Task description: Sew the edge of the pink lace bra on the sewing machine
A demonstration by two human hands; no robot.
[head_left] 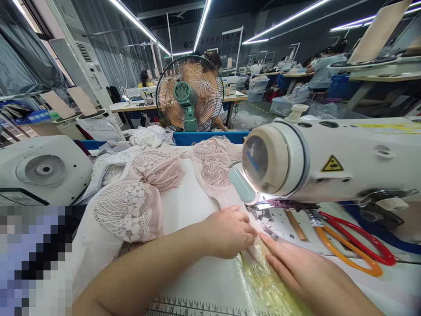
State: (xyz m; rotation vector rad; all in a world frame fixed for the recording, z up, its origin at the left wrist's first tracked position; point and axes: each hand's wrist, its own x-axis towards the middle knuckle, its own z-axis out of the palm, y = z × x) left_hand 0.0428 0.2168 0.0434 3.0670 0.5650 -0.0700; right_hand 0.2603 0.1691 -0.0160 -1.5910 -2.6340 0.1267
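Observation:
My left hand (228, 230) rests knuckles-up on a pale pink lace piece (213, 169), fingers curled and pinching the fabric just left of the presser foot (263, 215) of a white sewing machine (329, 162). My right hand (296, 267) lies flat with fingers stretched toward the foot, pressing on a glossy yellowish strip (263, 285) on the table. Both fingertips meet close in front of the needle area, lit by the machine's lamp.
A heap of pink lace pieces (138, 193) lies to the left beside another white machine (42, 169). Red and orange scissors (355, 245) lie under the machine arm. A green fan (189, 94) stands behind a blue bin (210, 137). Other people work at far tables.

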